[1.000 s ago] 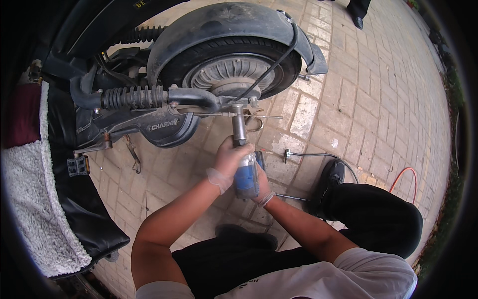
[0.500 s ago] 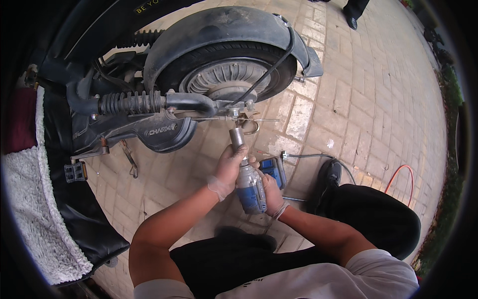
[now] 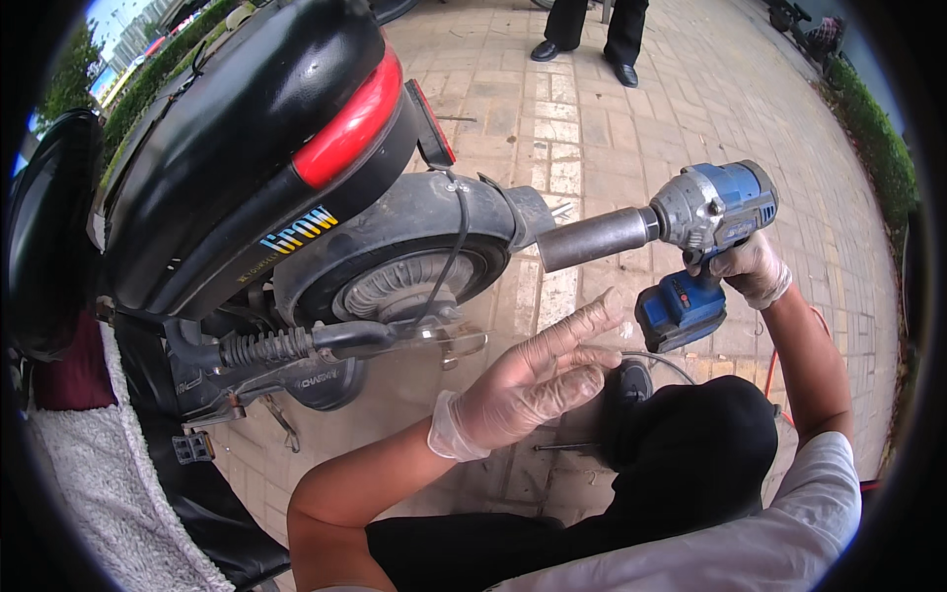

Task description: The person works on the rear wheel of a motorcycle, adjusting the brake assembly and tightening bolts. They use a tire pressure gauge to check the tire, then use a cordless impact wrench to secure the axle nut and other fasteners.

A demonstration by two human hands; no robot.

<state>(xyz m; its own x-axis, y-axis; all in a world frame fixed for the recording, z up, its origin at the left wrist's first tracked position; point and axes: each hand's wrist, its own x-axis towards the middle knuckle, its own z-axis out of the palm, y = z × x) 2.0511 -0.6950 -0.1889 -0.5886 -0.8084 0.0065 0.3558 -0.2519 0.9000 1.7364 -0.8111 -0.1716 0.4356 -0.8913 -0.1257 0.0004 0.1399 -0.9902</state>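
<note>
In a clear glove, my right hand (image 3: 755, 271) grips the handle of a blue and grey cordless impact wrench (image 3: 710, 207), raised at the right. A long steel socket (image 3: 599, 238) is on its nose, pointing left toward the scooter. My left hand (image 3: 523, 395), also gloved, is held out below the socket with fingers stretched and nothing in it. Beyond it stands a black electric scooter (image 3: 227, 138). Its rear wheel (image 3: 400, 286) has a dusty metal hub and mudguard, and a coil shock absorber (image 3: 266, 345) runs beside it. The axle end looks blurred.
Another person's legs in dark trousers (image 3: 621, 35) stand on the brick paving (image 3: 691, 118) at the back. A thin dark hose (image 3: 671, 365) and a red hose (image 3: 770, 373) lie near my knee. A pedal (image 3: 192, 449) sticks out near a fleece-lined cover (image 3: 118, 483) at left.
The impact wrench has gone from the wheel axle up to the right in my right hand. My left hand has let go of the socket and opened. The view has tilted upward, showing the scooter's tail.
</note>
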